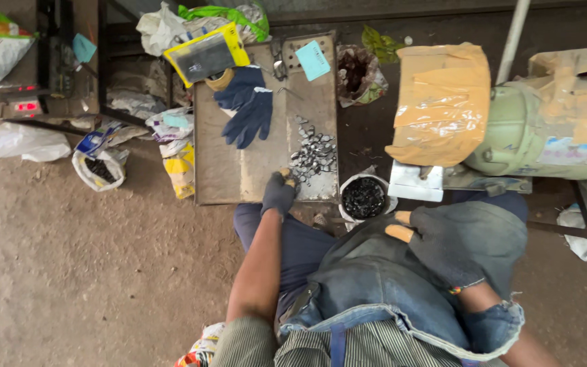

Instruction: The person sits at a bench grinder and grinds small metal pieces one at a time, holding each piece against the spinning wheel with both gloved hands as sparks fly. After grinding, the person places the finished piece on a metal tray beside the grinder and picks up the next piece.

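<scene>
Nearest the camera, the right hand (443,238), in a dark worn glove with two bare fingertips poking out, lies flat on a denim cloth (382,285) spread over the lap; its fingers are loosely together and hold nothing. Just beyond it stands a small round container (364,198) filled with dark, shiny little metal pieces. The left hand (279,192), also in a dark glove, reaches forward to the near edge of a flat metal tray (239,163); its fingertips are drawn together at the near end of a heap of small silvery metal parts (314,153), touching or pinching one, though the piece itself is too small to make out. The heap lies along the tray's right side, running away from the fingers. Farther up the tray lies a spare pair of dark blue gloves (247,105), with a roll of tape (220,79) and a yellow-edged packet (206,56) just past them, and a small pale blue card (312,60) at the far right corner. Beside the tray at the far end sits a crumpled bag (357,73) of dark material. To the right stands a pale green motor (545,132) partly wrapped in brown cardboard and tape. The ground is bare packed earth, with plastic bags (22,141) and sacks scattered on the left.
</scene>
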Available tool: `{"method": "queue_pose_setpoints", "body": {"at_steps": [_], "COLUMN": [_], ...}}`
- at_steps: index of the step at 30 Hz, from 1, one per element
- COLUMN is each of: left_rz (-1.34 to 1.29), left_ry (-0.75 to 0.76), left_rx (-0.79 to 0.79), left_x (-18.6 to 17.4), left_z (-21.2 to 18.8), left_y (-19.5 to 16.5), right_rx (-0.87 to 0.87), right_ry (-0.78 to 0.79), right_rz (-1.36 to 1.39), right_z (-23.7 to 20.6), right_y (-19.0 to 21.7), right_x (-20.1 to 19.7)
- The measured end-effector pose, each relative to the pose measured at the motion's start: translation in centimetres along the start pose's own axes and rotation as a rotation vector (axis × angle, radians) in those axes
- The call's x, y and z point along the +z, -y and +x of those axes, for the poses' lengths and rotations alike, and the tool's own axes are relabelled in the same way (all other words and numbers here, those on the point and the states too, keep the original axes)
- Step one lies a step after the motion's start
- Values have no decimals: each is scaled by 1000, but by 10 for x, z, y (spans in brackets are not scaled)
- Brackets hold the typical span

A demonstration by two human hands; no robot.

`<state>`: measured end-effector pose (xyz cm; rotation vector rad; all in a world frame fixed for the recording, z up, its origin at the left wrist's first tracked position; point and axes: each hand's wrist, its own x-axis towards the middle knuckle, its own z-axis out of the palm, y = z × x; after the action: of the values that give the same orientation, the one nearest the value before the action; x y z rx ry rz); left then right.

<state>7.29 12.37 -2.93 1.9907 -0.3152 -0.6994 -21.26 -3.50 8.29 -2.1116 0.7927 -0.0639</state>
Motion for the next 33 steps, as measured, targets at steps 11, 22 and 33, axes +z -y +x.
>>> {"method": "queue_pose_setpoints", "body": {"at_steps": [11, 22, 33], "left_rz": [-441, 297, 158], "left_ry": [614, 279, 221], "left_rx": [177, 963, 898], "left_x": [84, 106, 101], "left_z": [-108, -66, -56], "left_y": [-113, -98, -122], "right_rx": [-142, -88, -162], "right_ry": [-194, -405, -426], "right_rz": [59, -36, -113], "right_z": [-1, 11, 28], "right_y": [11, -9, -8], "right_x": [-33, -20, -25]}}
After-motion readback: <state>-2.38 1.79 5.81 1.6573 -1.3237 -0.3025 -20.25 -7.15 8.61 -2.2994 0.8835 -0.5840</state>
